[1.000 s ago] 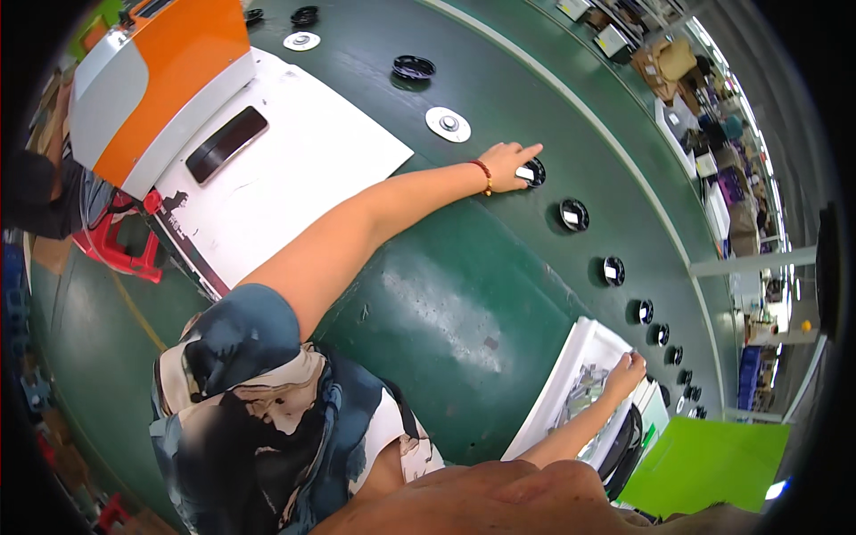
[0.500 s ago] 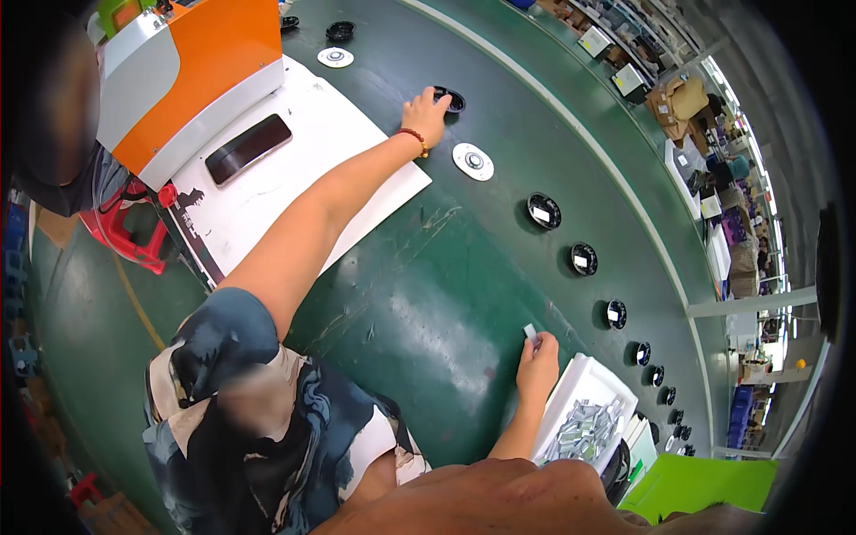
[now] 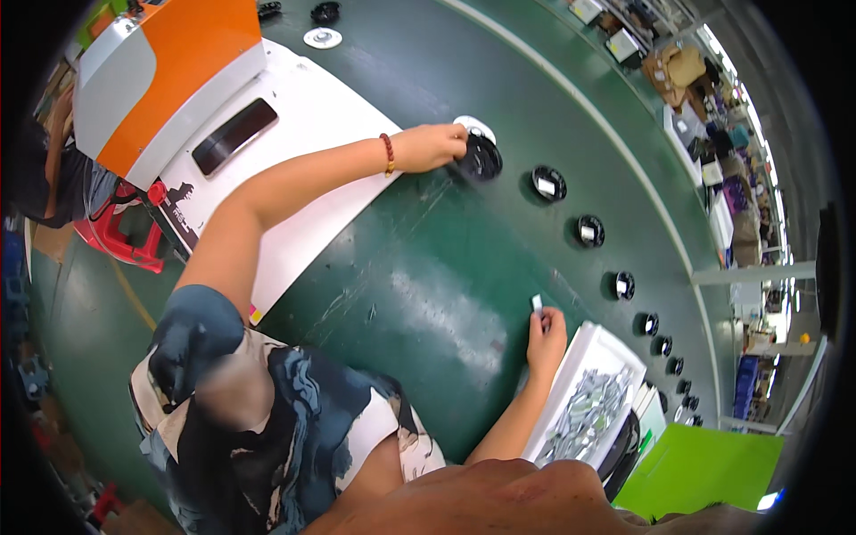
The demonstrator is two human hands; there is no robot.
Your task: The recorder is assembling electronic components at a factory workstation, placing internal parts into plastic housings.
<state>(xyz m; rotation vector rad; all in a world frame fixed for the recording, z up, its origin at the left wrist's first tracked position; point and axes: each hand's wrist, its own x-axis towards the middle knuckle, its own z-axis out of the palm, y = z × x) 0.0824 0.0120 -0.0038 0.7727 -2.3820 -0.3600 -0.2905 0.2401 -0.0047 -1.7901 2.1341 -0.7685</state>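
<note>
My left hand (image 3: 432,147), with a beaded bracelet on the wrist, reaches across the green bench and grips the edge of a round black dish-like part (image 3: 482,159). The part looks slightly blurred and partly covers a white disc (image 3: 475,124) behind it. Lower right, my right hand (image 3: 547,339) pinches a small flat whitish piece (image 3: 537,304) that sticks up from the fingertips. Beside that wrist stands a white tray (image 3: 571,350) holding many similar small pieces (image 3: 586,412).
Black round parts with pale rectangles, such as this one (image 3: 549,183), line the green belt toward the right. A phone (image 3: 235,136) lies on a white board (image 3: 312,209) by an orange-and-white machine (image 3: 192,62). A red stool (image 3: 120,230) and another person (image 3: 53,160) are at left.
My left hand has drawn the black part nearer and to the right, over by the white disc. My right hand has risen slightly, still pinching the small piece.
</note>
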